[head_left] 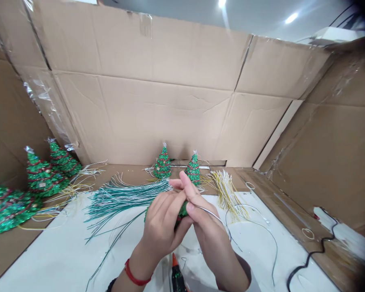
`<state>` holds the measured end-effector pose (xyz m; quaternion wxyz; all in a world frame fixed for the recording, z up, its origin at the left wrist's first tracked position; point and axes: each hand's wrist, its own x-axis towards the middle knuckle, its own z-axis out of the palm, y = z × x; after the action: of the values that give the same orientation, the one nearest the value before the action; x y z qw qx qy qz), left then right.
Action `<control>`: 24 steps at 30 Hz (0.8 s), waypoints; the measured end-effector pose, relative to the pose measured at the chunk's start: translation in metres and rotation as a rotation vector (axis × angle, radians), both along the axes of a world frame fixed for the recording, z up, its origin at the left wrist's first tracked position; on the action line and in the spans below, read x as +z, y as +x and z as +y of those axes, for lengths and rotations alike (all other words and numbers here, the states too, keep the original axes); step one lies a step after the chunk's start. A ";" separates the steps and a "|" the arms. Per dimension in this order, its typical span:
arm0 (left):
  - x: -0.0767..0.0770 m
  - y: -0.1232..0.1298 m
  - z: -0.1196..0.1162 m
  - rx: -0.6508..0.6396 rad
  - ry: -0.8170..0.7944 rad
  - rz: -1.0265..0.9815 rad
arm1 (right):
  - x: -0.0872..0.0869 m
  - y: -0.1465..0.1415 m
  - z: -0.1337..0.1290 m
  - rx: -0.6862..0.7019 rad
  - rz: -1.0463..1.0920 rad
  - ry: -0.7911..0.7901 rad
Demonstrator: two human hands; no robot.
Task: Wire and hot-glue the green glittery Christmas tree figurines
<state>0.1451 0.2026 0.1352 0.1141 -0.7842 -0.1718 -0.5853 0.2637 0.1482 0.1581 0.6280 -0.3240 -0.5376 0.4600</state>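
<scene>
My left hand (162, 225) is closed around a small green tinsel Christmas tree (183, 209), which is mostly hidden by the fingers. My right hand (205, 219) meets it at the tree, its thumb pressed in and its fingers pointing up and across. From beside the right thumb a thin pale wire (212, 213) runs out to the right, apparently pinched there. Below the hands lies a dark tool with an orange tip (174, 261). Behind the left hand a bundle of green and white wires (124, 198) is spread over the white table surface (61, 243).
Two finished-looking tinsel trees (162, 163) stand at the back, with several larger ones (45, 176) at left. Yellow and white wires (226, 190) lie at back right. A black cable (310, 255) curves at right. Cardboard walls (164, 109) enclose the table.
</scene>
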 end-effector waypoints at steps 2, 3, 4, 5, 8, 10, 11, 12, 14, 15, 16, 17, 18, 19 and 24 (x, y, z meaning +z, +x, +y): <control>-0.001 0.000 0.001 -0.026 0.022 -0.016 | -0.001 0.000 0.001 -0.012 -0.011 0.014; -0.001 0.000 0.002 -0.036 0.029 -0.023 | -0.002 0.000 0.002 -0.014 -0.012 0.012; -0.002 0.000 0.002 -0.043 0.033 -0.030 | -0.003 0.000 0.003 -0.011 -0.009 0.006; -0.001 -0.001 0.002 -0.050 0.033 -0.036 | -0.003 0.000 0.004 -0.005 -0.001 -0.001; -0.001 -0.002 0.003 -0.070 0.025 -0.047 | -0.005 0.000 0.005 0.024 0.008 -0.022; 0.000 -0.002 0.003 -0.080 0.014 -0.054 | -0.005 0.000 0.005 0.027 0.001 -0.028; 0.000 -0.003 0.003 -0.083 0.009 -0.057 | -0.005 -0.001 0.006 0.026 0.000 -0.029; 0.000 -0.003 0.003 -0.084 0.004 -0.061 | -0.005 -0.001 0.006 0.020 0.003 -0.029; 0.000 -0.004 0.004 -0.086 -0.001 -0.070 | -0.005 -0.001 0.007 0.012 0.023 -0.020; -0.001 -0.005 0.004 -0.087 -0.002 -0.074 | -0.005 -0.001 0.007 0.029 0.037 -0.017; -0.001 -0.006 0.005 -0.086 -0.002 -0.078 | -0.005 -0.001 0.007 0.061 0.057 -0.016; -0.001 -0.007 0.005 -0.086 -0.002 -0.082 | -0.005 0.000 0.007 0.100 0.080 -0.020; -0.001 -0.008 0.005 -0.086 -0.002 -0.086 | -0.005 0.000 0.007 0.141 0.106 -0.026; -0.002 -0.008 0.006 -0.085 -0.002 -0.091 | -0.005 0.001 0.007 0.178 0.131 -0.032; -0.004 -0.010 0.008 -0.084 -0.023 -0.108 | -0.004 0.000 0.007 0.207 0.240 0.015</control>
<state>0.1347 0.2105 0.1314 0.0708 -0.7591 -0.1512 -0.6292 0.2636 0.1552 0.1537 0.6395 -0.2050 -0.4924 0.5536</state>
